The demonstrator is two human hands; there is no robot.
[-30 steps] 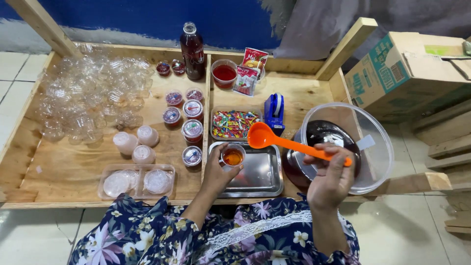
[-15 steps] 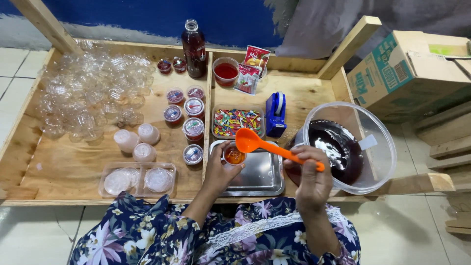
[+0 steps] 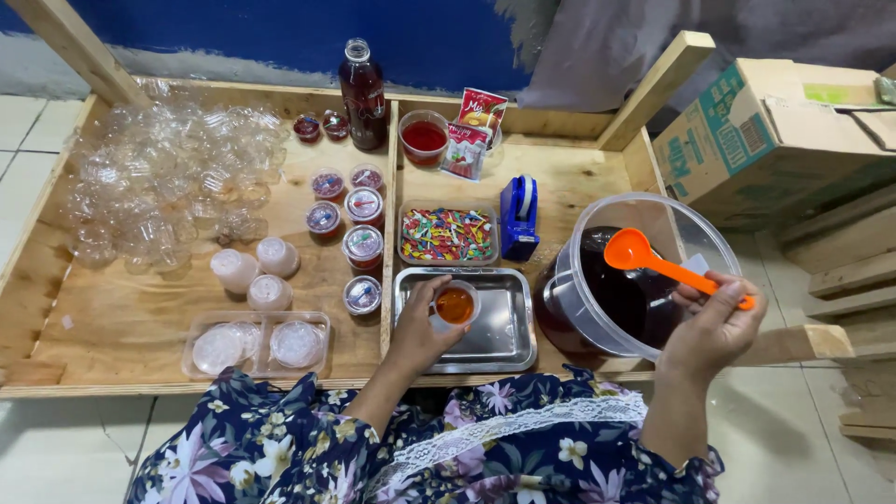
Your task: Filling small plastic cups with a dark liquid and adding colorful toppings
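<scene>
Left hand (image 3: 417, 329) curls its fingers around a small, thin cup (image 3: 455, 305) of amber liquid – light, likely squashy, spillable, best held by its sides – while right hand (image 3: 714, 322) pinches an orange ladle (image 3: 665, 266) handle over the bucket (image 3: 695, 229).

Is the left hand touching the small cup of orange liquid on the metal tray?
Touching. The head view shows the left hand with its fingers wrapped against the small cup, holding it on the metal tray.
</scene>
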